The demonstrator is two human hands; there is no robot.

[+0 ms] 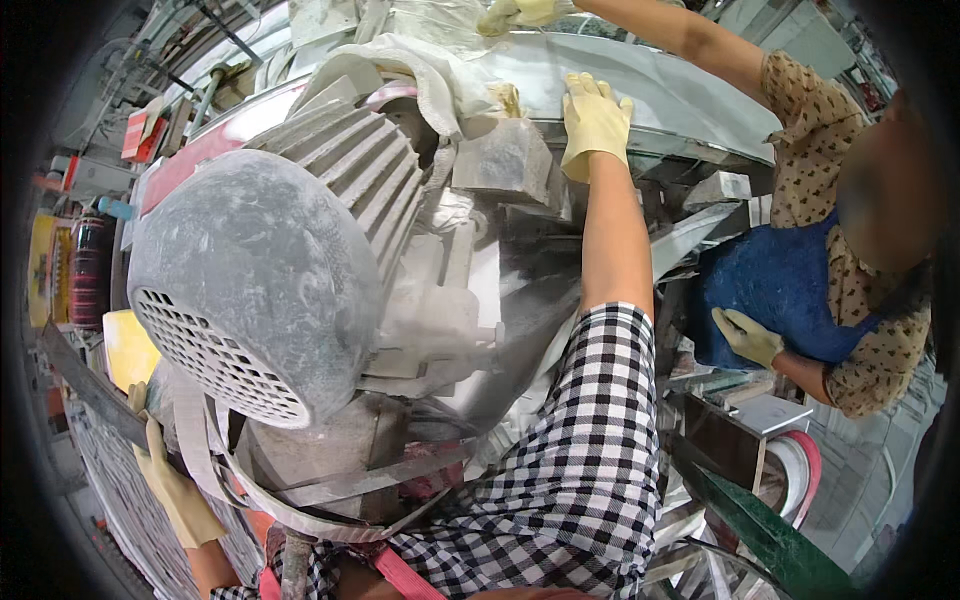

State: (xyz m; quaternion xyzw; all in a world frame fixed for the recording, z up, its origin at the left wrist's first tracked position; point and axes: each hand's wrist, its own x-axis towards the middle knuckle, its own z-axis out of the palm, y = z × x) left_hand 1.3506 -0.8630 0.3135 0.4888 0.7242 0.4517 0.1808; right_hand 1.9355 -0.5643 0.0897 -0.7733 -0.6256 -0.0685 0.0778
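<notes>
In a pale yellow glove, my right hand (597, 125) lies palm down with its fingers apart on a pale, smooth sheet (680, 105) at the far side. A dusty grey block (505, 160) sits just left of that wrist. My left hand (172, 490), also gloved, is low at the left, its fingers bent round a grey flat bar (90, 385). Part of that grip is hidden. Between my arms stands a large dusty electric motor (255, 270) with a vented end cover and cooling fins. Straps (370, 480) hang loosely below it.
A person in a blue apron (765, 290) stands at the right. One of their gloved hands (520, 14) reaches to the sheet's far edge; the other (748, 336) rests by the apron. White cloth (435, 75) drapes behind the motor. A green panel (770, 520) slants at lower right.
</notes>
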